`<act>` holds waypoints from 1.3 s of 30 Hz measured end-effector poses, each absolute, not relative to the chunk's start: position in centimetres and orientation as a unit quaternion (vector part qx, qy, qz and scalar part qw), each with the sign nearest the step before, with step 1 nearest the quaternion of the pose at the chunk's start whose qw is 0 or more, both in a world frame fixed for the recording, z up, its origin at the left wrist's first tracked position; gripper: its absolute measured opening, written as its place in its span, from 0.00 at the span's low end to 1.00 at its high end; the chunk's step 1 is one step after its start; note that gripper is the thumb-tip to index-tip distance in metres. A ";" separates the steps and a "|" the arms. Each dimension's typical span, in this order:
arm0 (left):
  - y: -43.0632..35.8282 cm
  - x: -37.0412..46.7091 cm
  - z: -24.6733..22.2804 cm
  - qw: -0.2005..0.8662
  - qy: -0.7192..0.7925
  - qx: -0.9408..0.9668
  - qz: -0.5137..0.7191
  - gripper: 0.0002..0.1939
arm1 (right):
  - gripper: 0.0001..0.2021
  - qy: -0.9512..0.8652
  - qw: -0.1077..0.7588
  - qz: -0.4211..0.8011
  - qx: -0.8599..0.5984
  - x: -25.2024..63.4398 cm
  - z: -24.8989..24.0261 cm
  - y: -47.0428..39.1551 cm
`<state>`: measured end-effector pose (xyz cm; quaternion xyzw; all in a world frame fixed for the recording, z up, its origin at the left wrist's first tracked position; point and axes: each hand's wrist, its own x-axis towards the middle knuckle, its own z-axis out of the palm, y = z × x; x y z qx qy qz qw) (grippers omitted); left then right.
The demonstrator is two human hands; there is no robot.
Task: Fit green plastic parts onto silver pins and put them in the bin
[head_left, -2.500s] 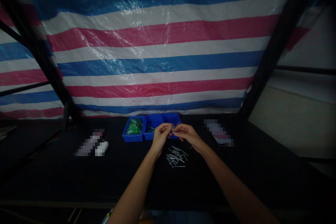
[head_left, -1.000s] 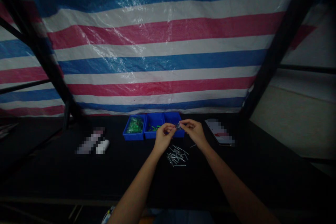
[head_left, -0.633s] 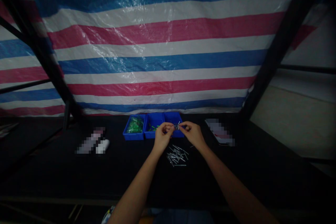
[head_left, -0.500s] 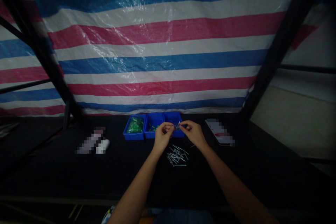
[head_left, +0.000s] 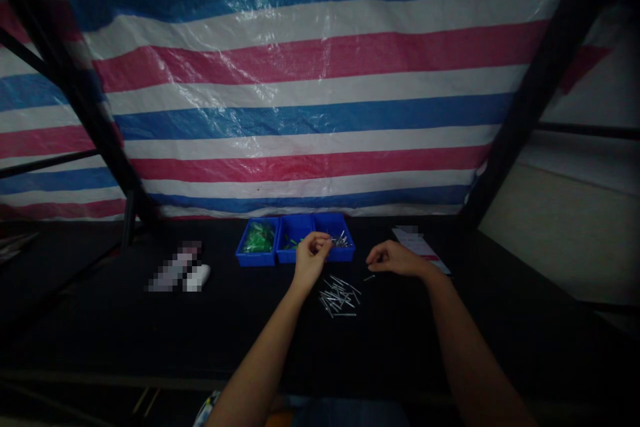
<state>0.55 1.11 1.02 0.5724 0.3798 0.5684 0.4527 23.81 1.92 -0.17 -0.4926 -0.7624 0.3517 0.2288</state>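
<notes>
My left hand (head_left: 313,257) is closed in a pinch in front of the middle blue bin (head_left: 295,221); what it pinches is too small to name. My right hand (head_left: 393,259) hovers over the black table with its fingers curled, just above a single metal pin (head_left: 369,278); whether it holds anything is unclear. Small metal pieces (head_left: 341,240) lie in the right blue bin (head_left: 341,255). Between my forearms is a loose pile of thin metal pins (head_left: 339,296). Green pieces (head_left: 291,241) show in the middle bin, partly behind my left hand.
A left blue bin (head_left: 256,259) holds a green plastic bag (head_left: 259,238). On the black table (head_left: 225,340) are a white object (head_left: 199,277) and a blurred item at left, and a flat pale item (head_left: 417,245) at right. A striped sheet (head_left: 310,100) hangs behind.
My right hand has moved right and slightly down, from beside my left hand to above the single pin. The metal pieces in the right bin are now uncovered. My left hand has barely moved.
</notes>
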 end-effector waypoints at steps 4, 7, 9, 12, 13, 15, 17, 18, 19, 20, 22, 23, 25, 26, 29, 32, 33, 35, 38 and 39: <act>1.2 0.5 0.9 0.450 0.378 0.578 0.566 0.12 | 0.15 -0.772 0.169 0.401 -0.462 24.1 -0.5 1.8; 1.2 0.6 0.9 0.451 0.379 0.577 0.565 0.12 | 0.14 -0.778 0.153 0.406 -0.455 24.2 -0.6 1.8; 1.1 0.6 1.0 0.452 0.380 0.576 0.566 0.12 | 0.12 -0.780 0.155 0.408 -0.448 24.2 -0.8 1.8; 1.1 0.6 1.1 0.451 0.381 0.579 0.562 0.13 | 0.10 -0.773 0.183 0.419 -0.440 24.2 -0.9 1.8; 1.1 0.6 1.1 0.450 0.382 0.581 0.560 0.13 | 0.10 -0.768 0.196 0.422 -0.440 24.1 -0.9 1.8; 1.1 0.6 1.1 0.447 0.384 0.586 0.556 0.13 | 0.09 -0.757 0.228 0.421 -0.444 23.8 -0.5 1.7; 1.0 0.6 1.0 0.438 0.386 0.597 0.550 0.14 | 0.10 -0.755 0.264 0.403 -0.445 23.4 0.2 1.6; 1.0 0.7 1.0 0.430 0.387 0.607 0.544 0.14 | 0.10 -0.756 0.285 0.388 -0.444 23.1 0.5 1.5; 0.9 0.8 0.9 0.421 0.387 0.622 0.535 0.14 | 0.10 -0.757 0.305 0.372 -0.442 22.8 0.8 1.5; 0.8 0.8 0.8 0.409 0.386 0.639 0.525 0.14 | 0.10 -0.758 0.323 0.357 -0.440 22.4 1.1 1.5; 0.5 1.0 0.7 0.379 0.382 0.678 0.500 0.13 | 0.11 -0.759 0.345 0.335 -0.440 21.6 1.4 1.5; 0.4 1.0 0.6 0.363 0.380 0.698 0.486 0.13 | 0.11 -0.758 0.356 0.325 -0.439 21.1 1.5 1.4; 0.1 1.1 0.6 0.339 0.378 0.730 0.457 0.13 | 0.11 -0.759 0.375 0.311 -0.432 20.2 1.5 1.4; 0.0 1.2 0.5 0.332 0.377 0.742 0.444 0.12 | 0.12 -0.757 0.386 0.308 -0.428 19.8 1.5 1.3; -0.1 1.2 0.4 0.323 0.374 0.759 0.423 0.11 | 0.12 -0.744 0.420 0.302 -0.422 18.6 1.3 1.3; 0.0 1.2 0.3 0.318 0.377 0.754 0.434 0.10 | 0.13 -0.730 0.443 0.307 -0.420 17.9 1.1 1.2; 0.0 1.2 0.3 0.319 0.379 0.748 0.441 0.09 | 0.13 -0.725 0.450 0.311 -0.419 17.7 1.0 1.3; 0.1 1.1 0.2 0.326 0.384 0.736 0.453 0.08 | 0.14 -0.715 0.464 0.319 -0.415 17.5 0.9 1.3; 0.2 1.1 0.1 0.343 0.395 0.721 0.455 0.08 | 0.14 -0.699 0.490 0.332 -0.401 17.3 0.9 1.4; 0.2 1.0 0.1 0.347 0.399 0.718 0.453 0.09 | 0.14 -0.695 0.495 0.339 -0.396 17.2 0.8 1.4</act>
